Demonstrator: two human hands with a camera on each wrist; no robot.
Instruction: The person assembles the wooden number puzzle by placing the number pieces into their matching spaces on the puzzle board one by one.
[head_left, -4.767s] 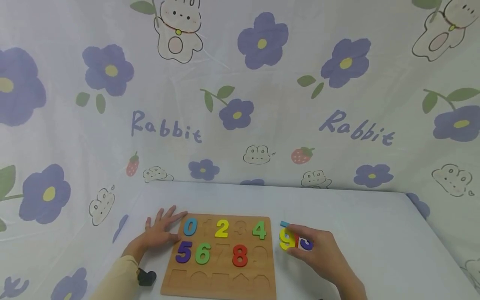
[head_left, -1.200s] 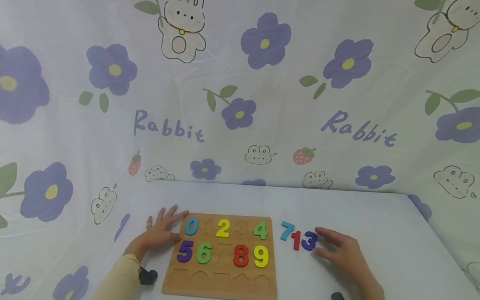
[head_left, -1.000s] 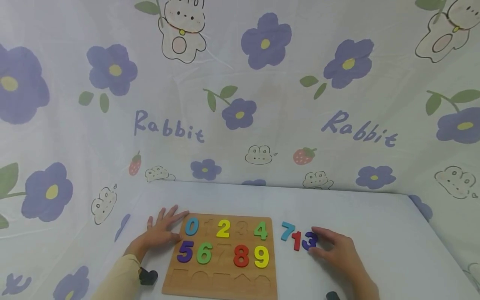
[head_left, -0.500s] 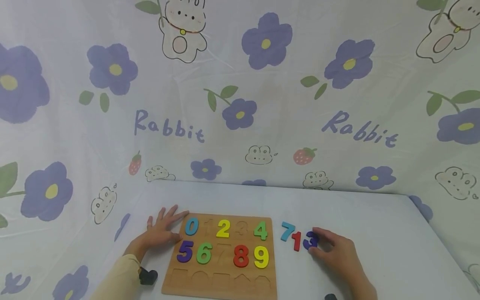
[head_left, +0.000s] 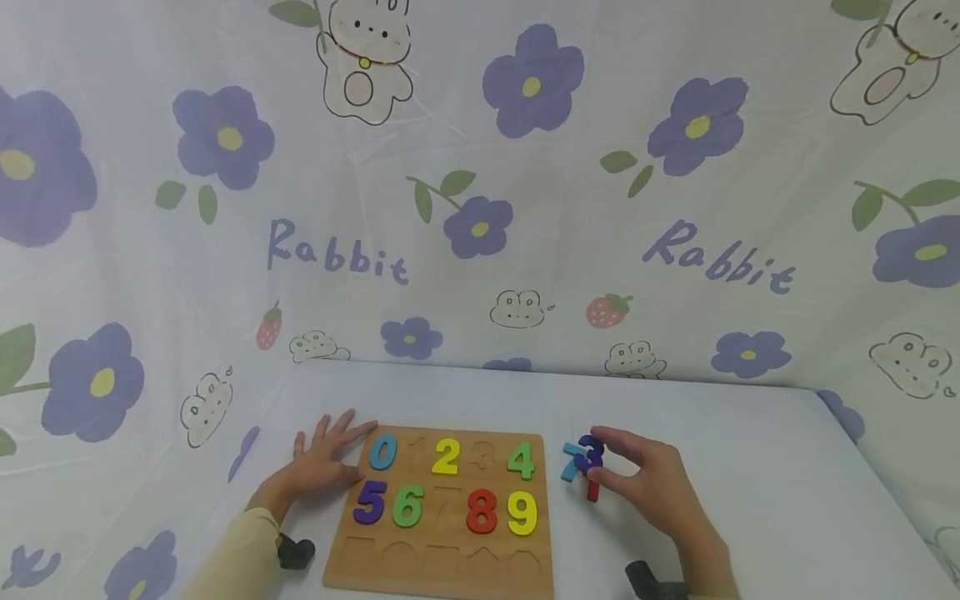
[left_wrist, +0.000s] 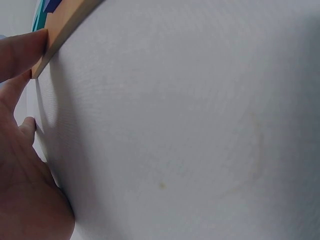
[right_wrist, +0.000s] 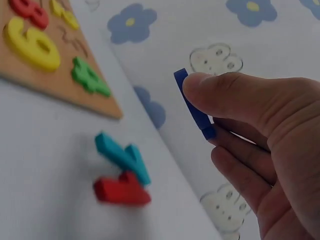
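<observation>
My right hand pinches a dark purple number 3 between thumb and fingers. In the right wrist view the 3 is seen edge-on, raised above the table. Beneath it lie a blue number 7 and a red number 1, both partly covered in the head view. My left hand has its fingers spread, thumb and index finger touching the left edge of a wooden number board. The board holds 0, 2, 4, 5, 6, 8 and 9; the recesses for 1, 3 and 7 show bare wood.
A white table bears everything, with a flower-and-rabbit patterned cloth hanging behind it. Along the board's front runs a row of bare shaped recesses. Dark devices sit at both wrists.
The yellow 9 went from my right hand into the board. That hand then took hold of the purple 3, lifting it up and left over the 7 and 1. My left hand stays put.
</observation>
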